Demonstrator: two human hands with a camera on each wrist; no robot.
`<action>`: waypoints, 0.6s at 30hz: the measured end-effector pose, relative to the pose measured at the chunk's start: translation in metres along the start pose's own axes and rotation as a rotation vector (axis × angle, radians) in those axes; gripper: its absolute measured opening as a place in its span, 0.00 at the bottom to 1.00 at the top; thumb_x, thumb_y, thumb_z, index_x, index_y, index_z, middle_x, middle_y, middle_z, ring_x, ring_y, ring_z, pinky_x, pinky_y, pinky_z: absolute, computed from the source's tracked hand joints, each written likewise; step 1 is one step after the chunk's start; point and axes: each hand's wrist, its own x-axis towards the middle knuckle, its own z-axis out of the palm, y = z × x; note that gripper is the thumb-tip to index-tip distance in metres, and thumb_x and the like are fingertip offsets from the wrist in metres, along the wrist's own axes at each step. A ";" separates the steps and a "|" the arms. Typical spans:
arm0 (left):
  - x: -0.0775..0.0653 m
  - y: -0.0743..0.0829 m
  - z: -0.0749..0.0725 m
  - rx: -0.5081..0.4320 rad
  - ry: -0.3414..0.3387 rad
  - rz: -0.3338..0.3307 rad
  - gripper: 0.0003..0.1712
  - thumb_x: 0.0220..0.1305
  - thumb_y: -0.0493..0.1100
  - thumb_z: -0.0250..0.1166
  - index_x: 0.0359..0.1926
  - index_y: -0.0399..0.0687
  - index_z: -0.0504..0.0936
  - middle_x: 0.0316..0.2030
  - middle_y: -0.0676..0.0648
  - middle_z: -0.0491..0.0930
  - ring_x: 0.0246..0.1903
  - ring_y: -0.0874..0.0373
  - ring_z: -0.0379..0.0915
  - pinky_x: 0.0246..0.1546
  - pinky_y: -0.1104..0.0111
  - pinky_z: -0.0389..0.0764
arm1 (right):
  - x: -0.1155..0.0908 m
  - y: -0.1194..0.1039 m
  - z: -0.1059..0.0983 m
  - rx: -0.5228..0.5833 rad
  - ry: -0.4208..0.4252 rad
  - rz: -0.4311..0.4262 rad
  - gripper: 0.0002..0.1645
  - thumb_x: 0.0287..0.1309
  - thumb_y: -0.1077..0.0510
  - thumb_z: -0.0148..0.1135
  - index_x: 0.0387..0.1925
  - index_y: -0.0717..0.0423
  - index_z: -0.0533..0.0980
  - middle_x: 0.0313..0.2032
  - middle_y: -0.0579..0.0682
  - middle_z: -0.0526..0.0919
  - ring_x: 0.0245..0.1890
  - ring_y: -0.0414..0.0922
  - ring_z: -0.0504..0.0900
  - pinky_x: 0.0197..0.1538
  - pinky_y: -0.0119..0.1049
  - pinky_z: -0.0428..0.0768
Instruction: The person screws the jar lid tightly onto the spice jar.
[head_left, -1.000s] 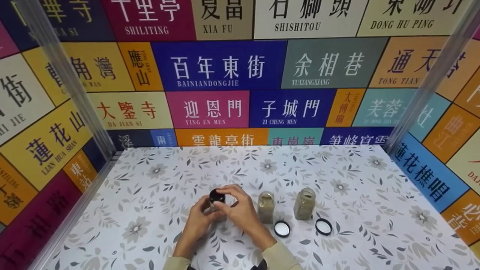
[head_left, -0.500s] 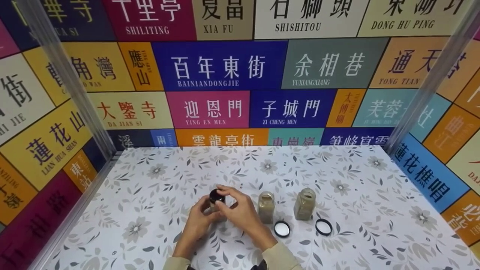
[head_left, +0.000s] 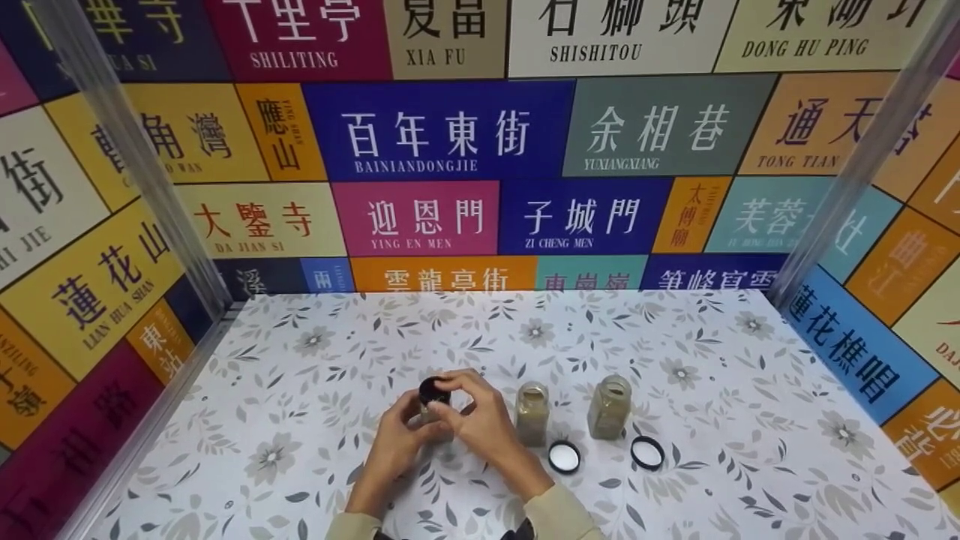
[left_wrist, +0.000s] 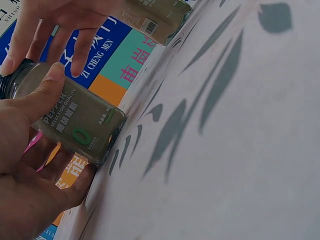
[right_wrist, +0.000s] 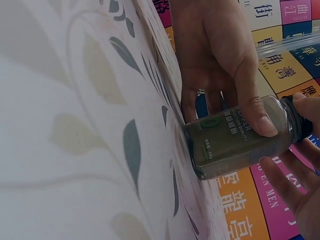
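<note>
A glass pepper jar (left_wrist: 85, 117) of grey-brown powder stands upright on the table, its label facing the person. My left hand (head_left: 397, 442) grips the jar's body, thumb across the front and fingers behind, as the left wrist view shows. On top sits a black lid (head_left: 433, 391), which my right hand (head_left: 480, 420) pinches between thumb and fingers. In the right wrist view the right thumb (right_wrist: 306, 106) lies against the lid's edge. Beside the right hand stand two more jars without lids, a nearer jar (head_left: 532, 416) and a farther jar (head_left: 610, 409), both holding similar powder.
Two black-rimmed lids lie on the table in front of the open jars: one lid (head_left: 564, 457) with a white inside, another lid (head_left: 647, 453) to its right. A floral cloth (head_left: 300, 390) covers the table. Sign-patterned walls (head_left: 435, 135) enclose the back and sides.
Both hands stay at the same jar. The right fingers and the black lid shift only very slightly; the other jars and loose lids have not moved.
</note>
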 end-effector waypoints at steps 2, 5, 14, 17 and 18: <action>0.000 0.000 0.000 -0.007 -0.001 0.014 0.35 0.53 0.43 0.77 0.61 0.39 0.76 0.61 0.36 0.79 0.63 0.42 0.74 0.67 0.56 0.75 | 0.000 0.000 0.001 0.002 0.008 -0.001 0.15 0.55 0.53 0.73 0.45 0.51 0.83 0.52 0.51 0.84 0.52 0.50 0.83 0.33 0.33 0.85; 0.001 -0.001 0.000 -0.011 -0.003 0.033 0.35 0.53 0.43 0.77 0.61 0.38 0.75 0.61 0.35 0.78 0.63 0.41 0.75 0.67 0.56 0.75 | 0.000 0.000 0.003 -0.006 0.026 -0.008 0.16 0.53 0.54 0.75 0.43 0.53 0.83 0.50 0.53 0.83 0.51 0.51 0.83 0.33 0.33 0.85; 0.000 -0.001 0.000 0.011 0.009 0.029 0.31 0.54 0.38 0.75 0.59 0.38 0.76 0.59 0.34 0.79 0.61 0.39 0.75 0.66 0.53 0.76 | 0.000 -0.018 0.004 -0.004 0.044 0.039 0.14 0.52 0.67 0.72 0.42 0.64 0.81 0.48 0.58 0.82 0.48 0.53 0.82 0.30 0.33 0.84; 0.000 -0.001 0.000 0.028 0.013 0.014 0.32 0.54 0.39 0.75 0.59 0.39 0.77 0.59 0.34 0.79 0.62 0.39 0.75 0.66 0.52 0.76 | -0.001 -0.030 0.000 0.022 0.024 0.025 0.14 0.53 0.70 0.69 0.44 0.67 0.81 0.50 0.61 0.82 0.48 0.56 0.83 0.28 0.35 0.84; -0.001 0.000 0.000 0.032 0.015 0.004 0.32 0.53 0.40 0.76 0.60 0.39 0.77 0.59 0.34 0.79 0.62 0.40 0.75 0.66 0.52 0.75 | -0.001 -0.033 -0.002 0.030 0.018 0.019 0.15 0.53 0.71 0.68 0.44 0.67 0.81 0.51 0.62 0.83 0.49 0.56 0.83 0.28 0.35 0.84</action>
